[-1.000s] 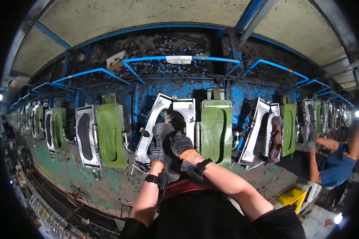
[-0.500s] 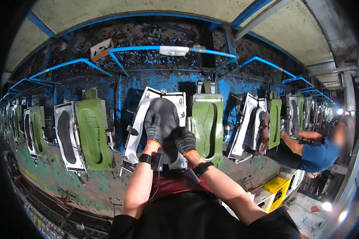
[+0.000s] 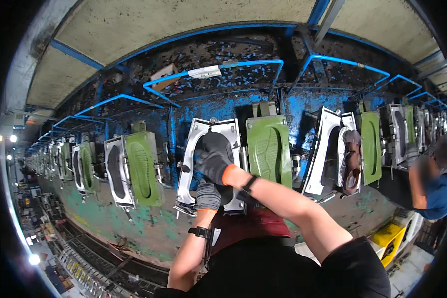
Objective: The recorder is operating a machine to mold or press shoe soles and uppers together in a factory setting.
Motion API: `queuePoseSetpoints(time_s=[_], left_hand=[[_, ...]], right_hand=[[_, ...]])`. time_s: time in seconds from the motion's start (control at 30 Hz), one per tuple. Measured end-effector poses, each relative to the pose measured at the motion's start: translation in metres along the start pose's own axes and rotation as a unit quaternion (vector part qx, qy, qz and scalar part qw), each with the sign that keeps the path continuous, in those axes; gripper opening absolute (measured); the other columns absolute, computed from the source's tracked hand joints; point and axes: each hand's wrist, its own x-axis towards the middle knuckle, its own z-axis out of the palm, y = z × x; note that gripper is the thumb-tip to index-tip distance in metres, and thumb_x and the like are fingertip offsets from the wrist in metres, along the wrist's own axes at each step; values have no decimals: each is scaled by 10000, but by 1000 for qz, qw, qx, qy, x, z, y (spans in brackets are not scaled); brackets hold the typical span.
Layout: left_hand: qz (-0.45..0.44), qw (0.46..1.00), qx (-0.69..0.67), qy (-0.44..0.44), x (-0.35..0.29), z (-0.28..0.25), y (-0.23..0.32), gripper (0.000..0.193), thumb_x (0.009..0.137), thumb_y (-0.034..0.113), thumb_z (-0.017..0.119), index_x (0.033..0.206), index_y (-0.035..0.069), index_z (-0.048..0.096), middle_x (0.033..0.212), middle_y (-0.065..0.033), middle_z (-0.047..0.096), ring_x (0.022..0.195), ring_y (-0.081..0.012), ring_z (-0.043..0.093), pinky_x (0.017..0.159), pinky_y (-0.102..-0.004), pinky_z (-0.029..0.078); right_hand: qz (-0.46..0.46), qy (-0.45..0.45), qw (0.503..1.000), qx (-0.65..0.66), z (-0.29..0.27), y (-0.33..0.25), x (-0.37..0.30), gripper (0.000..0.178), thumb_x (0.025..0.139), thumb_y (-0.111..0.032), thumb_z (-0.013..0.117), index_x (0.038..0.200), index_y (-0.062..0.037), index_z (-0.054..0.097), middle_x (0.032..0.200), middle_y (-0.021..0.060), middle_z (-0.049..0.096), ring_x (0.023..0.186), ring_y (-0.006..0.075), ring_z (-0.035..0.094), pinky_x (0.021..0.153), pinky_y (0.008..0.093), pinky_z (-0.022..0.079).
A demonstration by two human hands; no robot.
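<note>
In front of me a dark grey shoe sole (image 3: 217, 141) lies in a white metal mould frame (image 3: 236, 130). My right hand (image 3: 213, 167), in a dark knit glove with an orange cuff, reaches across it, its fingers curled at the sole's left side. Just below is my left hand (image 3: 208, 196), gloved alike, against the sole's lower part, its fingers mostly hidden behind the right hand. A green mould half (image 3: 269, 151) with a ribbed, sole-shaped hollow stands directly to the right.
More moulds line both sides, including a green one (image 3: 144, 169) at left. A brown shoe (image 3: 352, 161) sits in the mould to the right. Blue bent rails (image 3: 256, 62) run behind. A co-worker (image 3: 434, 188) stands at far right near a yellow crate (image 3: 388, 239).
My right hand has crossed left over the sole, and my left hand has dropped beneath it. My view has swung right, so the moulds sit differently in the picture.
</note>
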Motion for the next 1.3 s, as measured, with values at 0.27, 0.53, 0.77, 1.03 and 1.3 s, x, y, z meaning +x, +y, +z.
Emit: queuePoseSetpoints(time_s=[0.27, 0.53, 0.77, 1.03, 1.3], left_hand=[[-182, 975, 55, -115, -34, -109, -38, 748, 846, 416, 670, 1478, 64, 479, 1307, -294, 629, 1239, -402, 599, 1054, -490, 475], [-84, 940, 108, -312, -69, -70, -73, 832, 756, 729, 694, 1377, 185, 595, 1384, -227, 607, 1221, -420, 607, 1029, -483, 498], [-55, 958, -207, -188, -81, -56, -61, 995, 815, 550, 771, 1566, 57, 345, 1485, -254, 495, 1339, -408, 522, 1108, -493, 435], [279, 959, -25, -39, -39, -31, -77, 503, 846, 201, 720, 1334, 111, 631, 1364, -124, 619, 1189, -318, 596, 1048, -422, 484], [-217, 749, -626, -8, -38, 11, -33, 176, 1024, 184, 668, 1159, 76, 702, 779, 19, 659, 546, -100, 567, 483, -265, 441]], right_hand=[[46, -234, 961, -141, -15, -19, 29, 403, 916, -236, 592, 1273, -108, 728, 1318, 96, 691, 1258, 322, 593, 1018, 564, 414], [67, -157, 976, -133, 5, -11, -2, 279, 771, -243, 665, 984, -123, 800, 1299, 114, 670, 1242, 328, 597, 1013, 499, 487], [263, -66, 962, 16, 8, -54, -53, 599, 792, -371, 778, 1353, -200, 659, 1539, 144, 481, 1423, 383, 428, 1170, 566, 329], [225, -24, 973, 48, 15, -115, -120, 772, 735, -328, 812, 1435, -107, 573, 1519, 174, 494, 1399, 419, 435, 1159, 560, 347], [552, 243, 669, 435, 79, -115, -117, 274, 1016, -232, 608, 1151, -21, 719, 976, 188, 749, 905, 285, 711, 852, 401, 550]])
